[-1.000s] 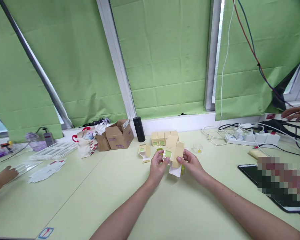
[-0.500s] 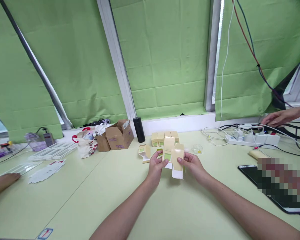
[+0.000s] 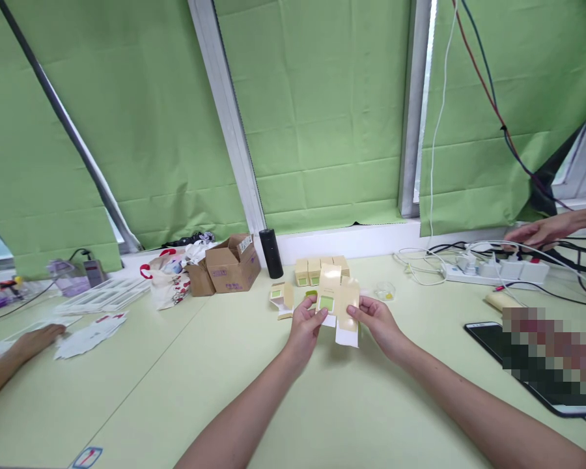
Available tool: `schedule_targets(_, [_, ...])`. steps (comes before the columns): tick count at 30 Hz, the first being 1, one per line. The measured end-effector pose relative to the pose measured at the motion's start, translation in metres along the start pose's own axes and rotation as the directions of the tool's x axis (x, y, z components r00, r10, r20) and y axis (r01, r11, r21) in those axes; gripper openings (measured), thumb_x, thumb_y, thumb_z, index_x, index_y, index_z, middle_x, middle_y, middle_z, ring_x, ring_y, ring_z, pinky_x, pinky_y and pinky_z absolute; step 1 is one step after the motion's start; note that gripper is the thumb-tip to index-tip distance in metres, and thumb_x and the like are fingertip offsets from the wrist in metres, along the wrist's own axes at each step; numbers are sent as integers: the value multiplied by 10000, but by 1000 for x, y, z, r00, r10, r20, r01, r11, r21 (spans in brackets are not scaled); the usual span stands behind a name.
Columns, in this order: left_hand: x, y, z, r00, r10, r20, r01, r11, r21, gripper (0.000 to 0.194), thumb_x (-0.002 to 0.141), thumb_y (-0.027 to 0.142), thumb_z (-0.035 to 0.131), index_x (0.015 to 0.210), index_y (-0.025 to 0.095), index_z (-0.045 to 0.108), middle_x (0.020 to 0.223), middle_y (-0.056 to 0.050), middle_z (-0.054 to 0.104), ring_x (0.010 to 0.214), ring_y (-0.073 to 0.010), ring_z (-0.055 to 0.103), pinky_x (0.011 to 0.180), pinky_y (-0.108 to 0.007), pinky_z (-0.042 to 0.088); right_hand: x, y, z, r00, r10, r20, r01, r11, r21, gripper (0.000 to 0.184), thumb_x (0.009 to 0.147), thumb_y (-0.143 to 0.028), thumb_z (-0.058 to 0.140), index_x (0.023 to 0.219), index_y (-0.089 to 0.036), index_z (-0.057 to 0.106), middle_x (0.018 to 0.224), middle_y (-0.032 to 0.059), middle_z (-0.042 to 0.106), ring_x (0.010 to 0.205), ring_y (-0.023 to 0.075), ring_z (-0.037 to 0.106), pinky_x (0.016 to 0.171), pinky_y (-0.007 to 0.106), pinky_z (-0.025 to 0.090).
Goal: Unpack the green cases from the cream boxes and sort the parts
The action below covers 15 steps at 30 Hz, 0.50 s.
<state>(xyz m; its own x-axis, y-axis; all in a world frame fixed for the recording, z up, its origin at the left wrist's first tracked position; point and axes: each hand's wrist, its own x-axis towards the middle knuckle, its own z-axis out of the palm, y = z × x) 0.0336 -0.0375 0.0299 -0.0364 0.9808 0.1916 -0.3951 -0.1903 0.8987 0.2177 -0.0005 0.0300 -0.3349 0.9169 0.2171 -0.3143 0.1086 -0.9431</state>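
Several green blinds point(image 3: 317, 117) span the room's far side, parted by slanting pale window frames point(image 3: 410, 124); slivers of daylight at their edges. Pale yellow-green bench point(image 3: 151, 391) beneath, smooth, faintly glossy, running the full width.

Far left: another person's hand point(image 3: 41, 340) lies palm down, beside loose white papers point(image 3: 90, 337) fanned over the surface. White divided trays point(image 3: 112, 294) behind. A straight seam crosses the bench diagonally, down to a blue-edged sticker point(image 3: 87, 457) near the front edge.

Next, toward the wall: a whitish bag point(image 3: 166, 290) with red handles, touching or just beside an open cardboard box point(image 3: 234, 268); then an upright black cylinder point(image 3: 271, 254). Before it, a small opened carton point(image 3: 286, 296) with a green window.

Centre: left hand point(image 3: 303, 329) pinches the left side of an unfolded carton point(image 3: 348, 296), thumb in front, other fingers behind. Carton is raised above the bench, flaps spread, white flap ends hanging. Small closed cartons point(image 3: 314, 266) stand in a row behind, partly hidden. Right hand point(image 3: 381, 326) pinches the carton's right panel, thumb on its face.

Right: small clear container point(image 3: 385, 291), something yellow inside. White power strip point(image 3: 498, 270) under tangled cables, a second person's hand point(image 3: 542, 232) at them. Dark-screened device point(image 3: 488, 342) lies nearer, partly pixelated.
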Motion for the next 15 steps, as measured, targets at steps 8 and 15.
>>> schedule_targets(8, [-12,10,3,929,366,59,-360,855,373,285,854,399,794,999,196,655,991,-91,753,944,-246,714,861,-373,556,4,9,-4,983,-176,-59,166,975,-146,483,695,-647,841,919,-229,751,944,84,782,925,283,692,866,419,564])
schedule_targets(15, [-22,11,6,538,738,408,-705,128,698,239,886,63,658,1010,264,697,1209,-75,759,1231,-303,530,1018,-566,473,7,16,-6,958,-199,-206,210,977,31,414,646,-463,847,981,-250,730,962,52,779,884,282,706,789,398,567])
